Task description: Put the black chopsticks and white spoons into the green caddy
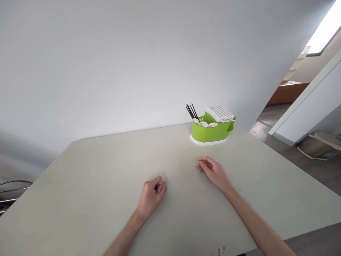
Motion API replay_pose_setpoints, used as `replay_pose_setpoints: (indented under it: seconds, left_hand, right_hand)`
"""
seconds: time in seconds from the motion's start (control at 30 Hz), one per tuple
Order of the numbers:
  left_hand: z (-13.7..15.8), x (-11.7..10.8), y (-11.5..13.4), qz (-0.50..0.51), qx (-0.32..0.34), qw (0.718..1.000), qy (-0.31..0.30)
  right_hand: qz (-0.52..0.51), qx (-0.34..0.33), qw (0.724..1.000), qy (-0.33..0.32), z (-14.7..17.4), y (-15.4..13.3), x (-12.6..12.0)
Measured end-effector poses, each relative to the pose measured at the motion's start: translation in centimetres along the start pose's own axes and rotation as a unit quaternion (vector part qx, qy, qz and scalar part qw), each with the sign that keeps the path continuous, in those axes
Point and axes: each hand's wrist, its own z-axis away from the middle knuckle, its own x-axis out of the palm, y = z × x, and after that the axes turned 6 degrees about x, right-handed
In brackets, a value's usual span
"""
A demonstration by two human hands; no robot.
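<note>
My left hand (pixel 152 195) rests on the pale table (pixel 106 170) in a loose fist, with nothing showing in its curled fingers. Further forward and to the right, my right hand (pixel 213 171) hovers at or just above the tabletop. Its fingers are slightly bent and apart, and it holds nothing. Beyond it stands a green utensil holder (pixel 209 133) on a white base, apart from both hands. Black chopsticks (pixel 192 112) lean out of its left end, and white spoons (pixel 204 124) lie along its front rim. A white slotted top (pixel 220 113) covers the right part.
A bare white wall (pixel 133 64) runs along the table's far edge. To the right, past the slanting table edge, are a dark floor (pixel 282 151), a white partition (pixel 311 106) and a bag-like bundle (pixel 319 145). Metal rails (pixel 12 200) show at the far left.
</note>
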Motion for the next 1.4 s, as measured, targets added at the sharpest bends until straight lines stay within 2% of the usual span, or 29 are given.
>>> replay_pose_setpoints:
  seconds: [0.27, 0.4, 0.5, 0.6, 0.63, 0.67, 0.77, 0.93, 1.1, 1.23, 1.3, 1.4]
  left_hand:
    - [-0.1, 0.0, 0.0, -0.008, 0.015, 1.000, 0.005]
    - [-0.2, 0.0, -0.3, -0.012, 0.022, 1.000, 0.005]
    - [-0.3, 0.0, -0.5, -0.016, 0.025, 1.000, 0.006]
    - [-0.4, 0.1, -0.6, -0.017, 0.026, 1.000, 0.005]
    - [-0.4, 0.1, -0.7, -0.017, 0.026, 1.000, 0.003]
    - [-0.4, 0.2, -0.7, -0.017, 0.027, 0.999, 0.002]
    - [-0.4, 0.2, -0.8, -0.016, 0.035, 0.999, 0.001]
    - [-0.2, 0.2, -0.7, -0.018, 0.050, 0.999, -0.007]
    - [-0.2, 0.2, -0.5, -0.023, 0.057, 0.998, -0.010]
    - [-0.2, 0.2, -0.3, -0.025, 0.052, 0.998, -0.015]
    - [-0.2, 0.2, -0.2, -0.025, 0.046, 0.998, -0.018]
    - [-0.1, 0.2, 0.0, -0.026, 0.042, 0.999, -0.021]
  right_hand:
    - [0.000, -0.030, 0.999, 0.025, -0.5, 0.8, 0.3]
    - [0.034, -0.057, 0.994, 0.086, -1.5, 1.4, -0.3]
    - [0.085, -0.053, 0.983, 0.156, -3.3, 1.5, -2.3]
    - [0.122, -0.032, 0.969, 0.214, -6.1, 1.3, -5.5]
    - [0.179, -0.021, 0.958, 0.224, -7.0, 1.2, -6.5]
    - [0.240, -0.013, 0.947, 0.214, -8.0, 1.1, -7.5]
    - [0.305, -0.013, 0.934, 0.187, -10.3, 1.0, -9.8]
    - [0.396, -0.042, 0.908, 0.133, -11.5, 1.7, -10.9]
    - [0.463, -0.080, 0.875, 0.115, -10.4, 2.8, -10.4]
    - [0.502, -0.107, 0.851, 0.111, -9.0, 2.4, -9.2]
    - [0.507, -0.110, 0.848, 0.108, -8.2, 1.9, -8.3]
    - [0.488, -0.101, 0.862, 0.093, -7.2, 0.9, -6.7]
